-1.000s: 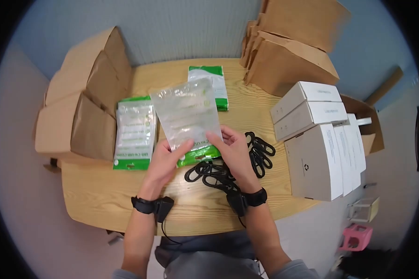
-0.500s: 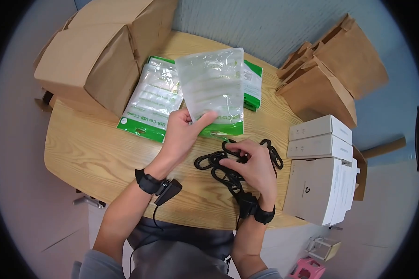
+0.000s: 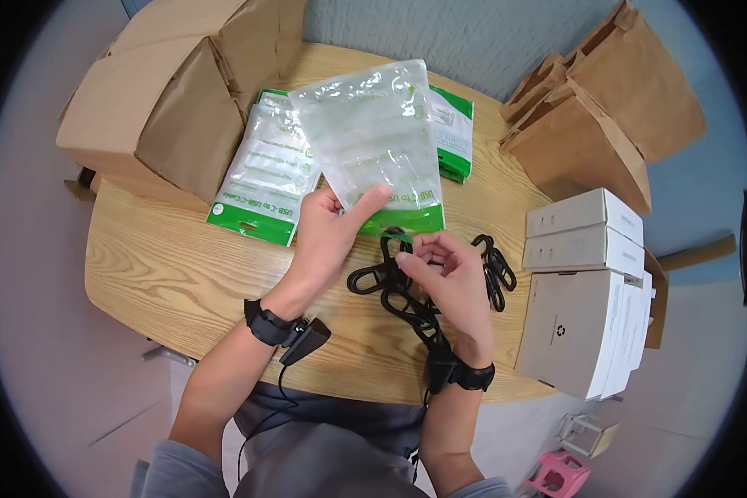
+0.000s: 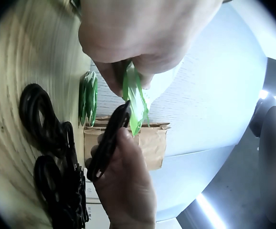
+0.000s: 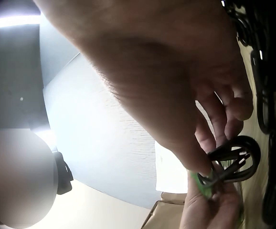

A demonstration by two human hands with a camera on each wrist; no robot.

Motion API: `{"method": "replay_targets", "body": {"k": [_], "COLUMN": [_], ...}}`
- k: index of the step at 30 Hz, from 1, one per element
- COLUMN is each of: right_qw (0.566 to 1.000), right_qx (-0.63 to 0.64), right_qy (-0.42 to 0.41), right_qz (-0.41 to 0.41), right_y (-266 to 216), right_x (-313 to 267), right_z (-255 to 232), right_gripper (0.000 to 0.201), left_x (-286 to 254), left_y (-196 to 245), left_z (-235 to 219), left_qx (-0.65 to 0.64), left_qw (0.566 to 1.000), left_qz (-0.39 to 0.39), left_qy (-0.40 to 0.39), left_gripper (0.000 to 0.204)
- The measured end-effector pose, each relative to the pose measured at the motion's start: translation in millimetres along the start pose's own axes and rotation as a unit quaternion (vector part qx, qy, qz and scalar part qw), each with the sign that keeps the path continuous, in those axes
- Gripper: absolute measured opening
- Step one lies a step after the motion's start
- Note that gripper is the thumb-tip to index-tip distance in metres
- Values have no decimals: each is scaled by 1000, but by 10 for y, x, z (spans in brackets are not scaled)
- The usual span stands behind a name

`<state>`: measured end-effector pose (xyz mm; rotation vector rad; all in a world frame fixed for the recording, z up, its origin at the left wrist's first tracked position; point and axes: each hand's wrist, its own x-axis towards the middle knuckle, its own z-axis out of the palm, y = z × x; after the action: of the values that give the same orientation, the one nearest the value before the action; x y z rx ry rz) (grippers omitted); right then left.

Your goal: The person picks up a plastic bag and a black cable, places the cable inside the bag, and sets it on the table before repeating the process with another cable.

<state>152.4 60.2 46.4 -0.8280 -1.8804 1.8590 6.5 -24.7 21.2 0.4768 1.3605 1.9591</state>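
My left hand (image 3: 324, 236) pinches a clear plastic bag (image 3: 372, 141) near its green lower end, thumb on top. Between the thumb and fingers of my right hand (image 3: 456, 278) is a coiled black cable (image 5: 236, 160), held at the bag's green edge. The left wrist view has that coil (image 4: 110, 140) touching or very near the green edge (image 4: 136, 102); whether part of it is inside cannot be told. More coiled black cables (image 3: 413, 309) lie on the table below my right hand, and others (image 3: 496, 270) to its right.
Flat green-and-white bags (image 3: 266, 170) lie at the left on the wooden table (image 3: 166, 266), with another pack (image 3: 452, 133) behind the held bag. Large cardboard boxes (image 3: 133, 108) stand at the left, brown paper bags (image 3: 581, 145) at the back right, white boxes (image 3: 568, 324) at the right.
My right hand has let go of the bag's edge, gone down to the cables and come up to the green end with one coil. My left hand still holds the bag. The head view has turned.
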Motion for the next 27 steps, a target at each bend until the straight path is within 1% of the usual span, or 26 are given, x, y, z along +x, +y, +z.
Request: {"method": "replay_targets", "body": {"k": [1, 3, 4, 6, 7, 9, 10, 11, 12, 13, 15, 16, 18, 20, 22, 25, 27], "right_qw": [1000, 998, 998, 991, 990, 989, 989, 986, 981, 981, 973, 972, 961, 960, 959, 957, 956], "right_qx": [3, 43, 47, 90, 94, 129, 130, 160, 190, 191, 225, 226, 268, 271, 273, 278, 274], "right_qy": [3, -6, -3, -39, -37, -10, -8, 6, 21, 23, 46, 47, 52, 59, 67, 80, 103], "right_qz": [3, 50, 52, 94, 95, 67, 67, 52, 37, 37, 38, 38, 37, 35, 32, 8, 8], "right_y": [19, 54, 53, 25, 45, 92, 104, 114, 127, 152, 205, 214, 226, 212, 211, 218, 181], "right_x": [3, 19, 20, 21, 25, 43, 53, 65, 77, 90, 108, 106, 101, 100, 110, 109, 100], "right_z": [4, 4, -6, -31, -29, -17, -4, 18, 33, 38, 42, 37, 20, 12, 2, 5, 11], "right_gripper": [16, 15, 15, 13, 13, 11, 11, 11, 12, 12, 14, 14, 17, 18, 19, 23, 24], "left_x": [-1, -2, -5, -2, -4, -13, -16, -16, -18, -19, -11, -9, -12, -18, -19, -17, -16], "left_y": [-7, -20, -29, -52, -62, -76, -81, -84, -86, -88, -79, -76, -86, -93, -97, -108, -87], "left_z": [6, 23, 26, 23, 24, 40, 51, 58, 62, 62, 55, 48, 29, 22, 28, 21, 46], "left_qx": [-6, -15, -26, -24, -26, -17, -10, -10, -22, -34, -42, -52, -55, -59, -34, -19, -23], "left_qw": [1000, 1000, 999, 1000, 1000, 1000, 1000, 1000, 1000, 999, 999, 998, 998, 998, 999, 999, 999], "left_qz": [2, 4, 9, 4, 2, 4, 8, 7, 4, 1, -5, -9, -16, -23, -16, -4, -1], "left_qy": [8, 11, 15, 11, 9, 8, 9, 7, 22, 37, 29, 23, 15, 6, -11, -31, -37], "left_gripper": [26, 26, 27, 28, 29, 31, 32, 32, 33, 34, 35, 37, 36, 36, 36, 38, 39]}}
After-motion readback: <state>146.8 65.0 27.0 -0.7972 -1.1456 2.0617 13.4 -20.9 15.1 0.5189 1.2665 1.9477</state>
